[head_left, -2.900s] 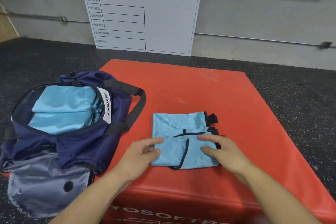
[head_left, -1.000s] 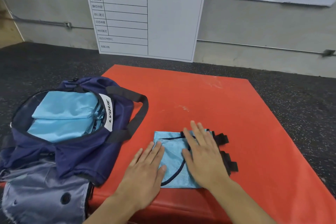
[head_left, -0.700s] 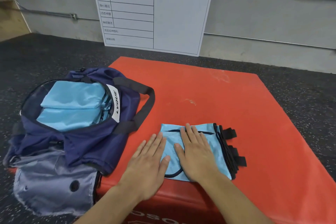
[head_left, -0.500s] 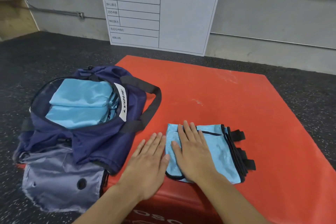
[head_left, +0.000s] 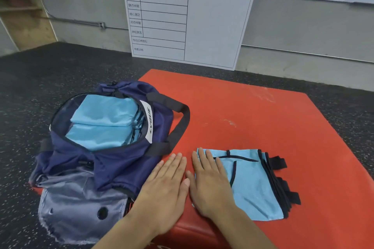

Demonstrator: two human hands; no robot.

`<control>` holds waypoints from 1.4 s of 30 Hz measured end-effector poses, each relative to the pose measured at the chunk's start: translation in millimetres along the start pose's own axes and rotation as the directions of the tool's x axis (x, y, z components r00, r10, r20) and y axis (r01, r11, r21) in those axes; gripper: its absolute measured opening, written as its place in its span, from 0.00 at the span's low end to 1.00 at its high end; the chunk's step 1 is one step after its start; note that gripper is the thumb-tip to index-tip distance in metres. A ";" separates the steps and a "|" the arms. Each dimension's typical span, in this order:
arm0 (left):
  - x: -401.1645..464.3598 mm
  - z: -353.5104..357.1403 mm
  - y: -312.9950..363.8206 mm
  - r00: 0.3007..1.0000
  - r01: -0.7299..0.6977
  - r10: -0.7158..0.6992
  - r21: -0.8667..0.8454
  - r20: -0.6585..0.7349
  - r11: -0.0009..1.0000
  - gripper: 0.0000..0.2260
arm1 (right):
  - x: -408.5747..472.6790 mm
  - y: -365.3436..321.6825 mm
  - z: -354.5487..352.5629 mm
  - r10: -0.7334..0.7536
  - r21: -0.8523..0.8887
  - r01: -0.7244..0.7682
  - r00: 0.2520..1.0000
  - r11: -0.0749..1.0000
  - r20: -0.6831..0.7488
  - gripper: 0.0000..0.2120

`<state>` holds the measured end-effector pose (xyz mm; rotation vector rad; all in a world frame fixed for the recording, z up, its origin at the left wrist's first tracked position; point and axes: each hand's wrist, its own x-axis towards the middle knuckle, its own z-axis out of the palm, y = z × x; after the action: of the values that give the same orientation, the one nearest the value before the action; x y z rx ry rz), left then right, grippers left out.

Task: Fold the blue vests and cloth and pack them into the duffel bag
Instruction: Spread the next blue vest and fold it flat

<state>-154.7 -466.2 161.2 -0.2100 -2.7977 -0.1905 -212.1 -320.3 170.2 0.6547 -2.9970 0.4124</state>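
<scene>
Where a moment ago the right hand lay flat over the middle of the folded blue vest (head_left: 255, 184), it now rests on the vest's left edge only, so that most of the light blue, finely woven cloth is uncovered, with its thin black piping and the black strap tabs fanned along its right side. The vest is a flat, roughly square packet lying on the near part of the red mat (head_left: 253, 111), right of the bag and apart from it. The right hand (head_left: 210, 186) has its fingers straight and together, palm down, a flat open grip holding nothing. The left hand (head_left: 166, 190) is equally flat and open, pressed palm-down on the bare mat just beside the right hand, its thumb touching or nearly touching it, off the cloth, as it was half a second ago. The mat is smooth, slightly glossy and scuffed with pale marks. On its left part sits the navy duffel bag (head_left: 113, 166), soft and slumped, zipped open in an oval mouth that shows folded blue cloth (head_left: 101, 123) stacked inside; a black webbing handle arcs over its right side, and a grey lining flap hangs toward the speckled black floor (head_left: 30, 91). A white board (head_left: 214, 26) with a green header leans against the grey wall.
</scene>
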 end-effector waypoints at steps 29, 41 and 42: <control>-4.5 -0.7 37.7 0.952 -0.294 0.298 -0.065 0.072 0.954 0.26 | -103.5 134.8 -41.1 -0.396 -0.104 0.411 0.908 0.906 0.136 0.45; 10.0 -2.7 54.8 0.897 -0.350 0.386 -0.187 0.215 0.918 0.25 | -170.1 216.0 -86.5 -0.309 0.072 0.312 0.950 0.947 -0.056 0.19; 9.4 -3.6 52.5 0.895 -0.348 0.388 -0.199 0.221 0.916 0.25 | -173.9 220.4 -86.2 -0.304 0.083 0.307 0.952 0.948 -0.045 0.19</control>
<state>-153.6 -414.2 173.4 -0.8552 -2.9250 -0.3062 -146.6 -34.2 180.9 1.0884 -2.7917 0.5304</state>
